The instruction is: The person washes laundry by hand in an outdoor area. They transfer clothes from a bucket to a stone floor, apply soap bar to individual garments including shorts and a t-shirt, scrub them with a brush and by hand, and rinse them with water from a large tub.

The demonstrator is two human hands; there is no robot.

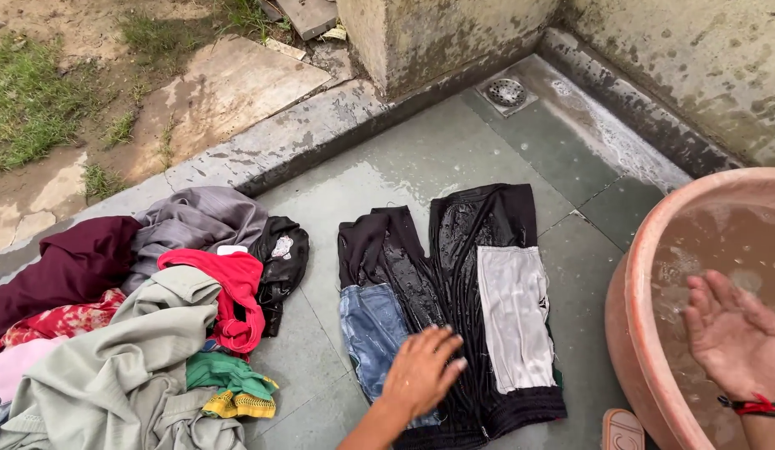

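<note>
Pressing down flat, the left hand (421,372) rests open, fingers spread, on the near end of the wet black garment (479,275) spread on the floor (454,154); it clamps nothing. The right hand (733,333) hovers open and cupped over the murky water in the clay tub (646,250), palm up, holding nothing. The 2 hands are well apart.

The garment lies between the clothes pile (129,333) on the left and the tub on the right. Its long axis runs from the person away toward the drain (506,92), leaning slightly right at the far end. A blue patch (369,329) and a pale grey panel (514,317) show on it.

To my eye, wetting and rubbing goes best with the left palm kept flat so the cloth does not bunch, water dropped from the cupped right hand onto the middle, and strokes run along the length, not across.

A sandal (622,429) shows at the bottom edge.
</note>
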